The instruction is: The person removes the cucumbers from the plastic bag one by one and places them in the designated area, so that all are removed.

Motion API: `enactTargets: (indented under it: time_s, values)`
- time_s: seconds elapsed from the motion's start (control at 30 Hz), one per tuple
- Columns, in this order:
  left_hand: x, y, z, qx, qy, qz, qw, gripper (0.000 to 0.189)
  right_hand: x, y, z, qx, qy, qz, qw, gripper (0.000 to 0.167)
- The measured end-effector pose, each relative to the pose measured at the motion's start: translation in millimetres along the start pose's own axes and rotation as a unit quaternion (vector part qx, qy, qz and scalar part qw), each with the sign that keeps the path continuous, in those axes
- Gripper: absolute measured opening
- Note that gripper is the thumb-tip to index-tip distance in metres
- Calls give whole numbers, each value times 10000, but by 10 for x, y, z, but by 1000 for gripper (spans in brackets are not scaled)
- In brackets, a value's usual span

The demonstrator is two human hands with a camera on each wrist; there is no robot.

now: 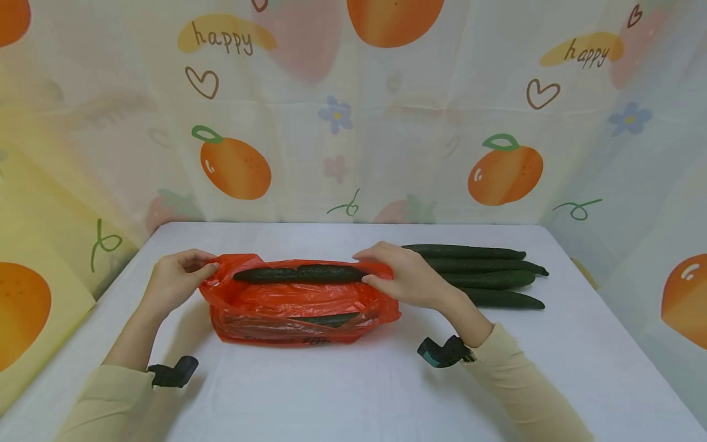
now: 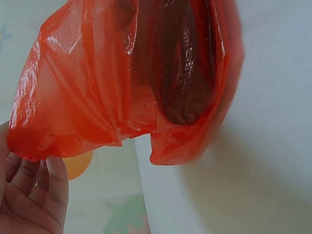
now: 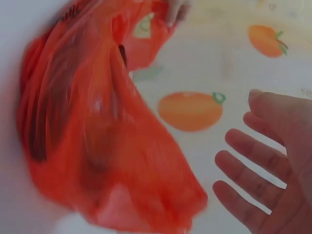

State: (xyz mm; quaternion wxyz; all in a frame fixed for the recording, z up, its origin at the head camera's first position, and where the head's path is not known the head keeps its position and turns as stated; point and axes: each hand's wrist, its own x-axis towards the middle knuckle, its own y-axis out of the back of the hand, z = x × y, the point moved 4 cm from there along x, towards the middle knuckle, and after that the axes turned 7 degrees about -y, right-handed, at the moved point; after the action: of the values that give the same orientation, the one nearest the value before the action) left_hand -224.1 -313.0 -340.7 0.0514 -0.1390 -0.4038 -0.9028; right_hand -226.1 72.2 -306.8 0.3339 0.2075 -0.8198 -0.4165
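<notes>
A red plastic bag [image 1: 293, 334] lies on its side on the table, its mouth facing up. Inside it, one dark green cucumber [image 1: 301, 274] shows along the back side and part of a second cucumber [image 1: 331, 320] along the front; the red film covers the rest. My left hand [image 1: 175, 277] pinches the bag's edge at its left end between thumb and fingers. At the right end is my right hand [image 1: 411, 274]; in the right wrist view its fingers [image 3: 251, 151] are spread, apart from the bag, with nothing between them.
Several cucumbers [image 1: 486, 280] lie side by side at the right, partly behind my right hand and forearm. The white table [image 1: 309, 393] has its back edge against a fruit-patterned curtain [image 1: 386, 159], with more of this cloth at both sides.
</notes>
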Motion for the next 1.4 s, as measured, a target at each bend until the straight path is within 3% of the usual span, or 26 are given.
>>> enactTargets:
  time_s: [0.27, 0.5, 0.83, 1.4]
  values:
    - [10, -17, -22, 2, -7, 45, 10000, 27, 128, -215, -138, 240, -93, -360, 9990, 35]
    - [12, -3, -5, 44, -8, 26, 10000, 28, 242, -439, -219, 528, -345, -939, 9936, 36]
    - [7, 0, 14, -9, -26, 26, 10000, 29, 397, -749, -342, -10, -496, -1611, 9857, 36]
    - [1, -7, -2, -56, 22, -39, 10000, 29, 426, -1231, -372, -105, -547, -2484, 9671, 33]
